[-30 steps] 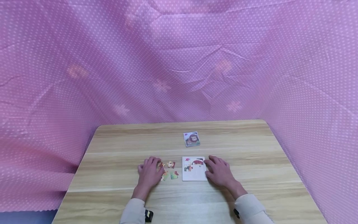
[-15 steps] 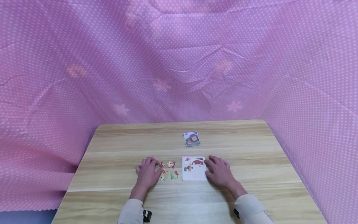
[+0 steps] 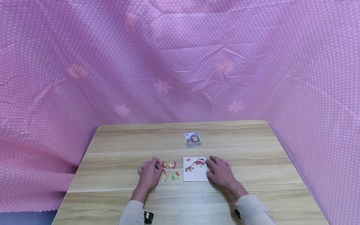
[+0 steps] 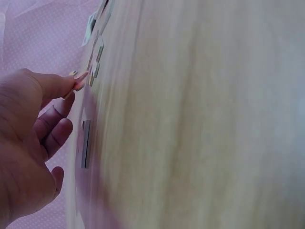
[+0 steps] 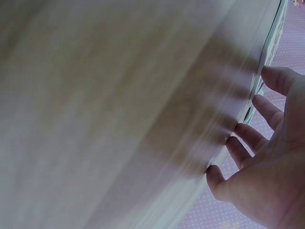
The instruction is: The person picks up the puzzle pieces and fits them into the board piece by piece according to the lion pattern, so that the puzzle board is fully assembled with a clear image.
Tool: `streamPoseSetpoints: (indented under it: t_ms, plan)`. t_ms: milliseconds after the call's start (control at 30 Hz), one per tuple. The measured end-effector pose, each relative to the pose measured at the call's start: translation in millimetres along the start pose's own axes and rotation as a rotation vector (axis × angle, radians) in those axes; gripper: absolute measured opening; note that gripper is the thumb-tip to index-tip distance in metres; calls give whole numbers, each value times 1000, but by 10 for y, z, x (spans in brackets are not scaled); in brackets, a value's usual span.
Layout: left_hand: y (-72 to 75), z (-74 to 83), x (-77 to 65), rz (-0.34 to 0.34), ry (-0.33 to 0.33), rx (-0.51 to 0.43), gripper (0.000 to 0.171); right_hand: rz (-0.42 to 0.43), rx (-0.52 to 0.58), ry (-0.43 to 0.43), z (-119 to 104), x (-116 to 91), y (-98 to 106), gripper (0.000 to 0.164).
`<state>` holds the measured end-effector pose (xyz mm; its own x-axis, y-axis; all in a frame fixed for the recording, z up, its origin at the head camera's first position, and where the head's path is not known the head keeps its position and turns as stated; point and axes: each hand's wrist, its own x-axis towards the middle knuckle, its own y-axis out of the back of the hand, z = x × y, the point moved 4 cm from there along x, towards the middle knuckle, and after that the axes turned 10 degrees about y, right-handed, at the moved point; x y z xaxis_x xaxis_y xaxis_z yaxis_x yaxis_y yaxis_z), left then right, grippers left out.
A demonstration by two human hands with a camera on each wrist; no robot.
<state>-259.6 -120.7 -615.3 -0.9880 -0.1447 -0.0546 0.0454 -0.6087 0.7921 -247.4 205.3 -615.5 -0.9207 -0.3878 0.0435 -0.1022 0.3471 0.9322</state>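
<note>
My left hand [image 3: 149, 175] pinches a jigsaw puzzle piece [image 4: 76, 85] between thumb and finger, lifted a little off the table in the left wrist view. Close beside it lie loose pieces: a red and cream puzzle piece [image 3: 172, 165], a green puzzle piece [image 3: 175, 175] and a green and yellow puzzle piece [image 3: 165, 177]. To their right is a white puzzle board [image 3: 196, 177], its upper part bearing some fitted pieces [image 3: 198, 162]. With bent, spread fingers, my right hand [image 3: 222, 173] rests at the board's right edge; its thumb [image 5: 279, 76] touches that edge, and it holds nothing.
A small picture card [image 3: 192, 139] with a lion lies farther back on the wooden table [image 3: 239, 137]. Pink dotted cloth [image 3: 180, 78] hangs behind the table and along both sides.
My left hand drew back slightly to the left, then returned right; it now holds the puzzle piece raised and turned. My right hand and the board stayed in place.
</note>
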Motion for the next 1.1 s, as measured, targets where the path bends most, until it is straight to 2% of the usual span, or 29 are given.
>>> streamPoseSetpoints:
  t_ms: [233,467,733,1100]
  plan:
    - [-47,85,-38,-12,13,-70,15,-7,-5,9,12,-14,8,48]
    - [-199,360,-143,-46,10,-153,13,-11,4,14,21,-42,28,49]
    - [-444,669,-223,-96,-41,-141,12,-14,4,13,31,-57,29,50]
    - [-652,966,-254,-90,-83,-138,13,-13,4,15,26,-52,22,50]
